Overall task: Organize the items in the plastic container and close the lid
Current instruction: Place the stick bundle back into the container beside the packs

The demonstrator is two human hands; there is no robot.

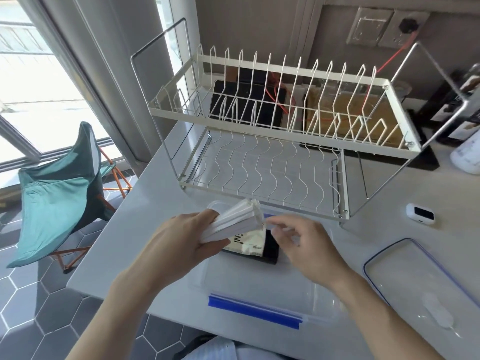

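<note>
Left hand [181,240] grips a bundle of white paper-wrapped sticks [233,220] around its near end, tilted over the far half of the clear plastic container [259,284], which sits on the counter [161,188] straight ahead. Right hand [304,245] hovers just beside the bundle's far tip, fingers loosely curled and pinching at it; whether it actually holds anything I cannot tell

Inside the container, at the far end, a pale packet [250,242] lies on a flat black item [270,252]. A blue clip [255,311] runs along the container's near edge, and its lid [415,279], clear with a blue rim, lies apart on the counter to the right

The bundle looks loose, so the likely slip is that the sticks fan out or slide from the grip as the right hand tugs at the tip, scattering over the counter or off its left edge to the tiled floor. Laid crooked or piled on the packet, they could stand proud of the rim and keep the lid from seating

A wire dish rack [272,141] stands just beyond the container, its lower front bar close to the bundle's raised tip, so a careless lift could knock it. A small white device [420,214] rests far right, well clear, and a teal folding chair [59,198] stands on the floor to the left
</note>
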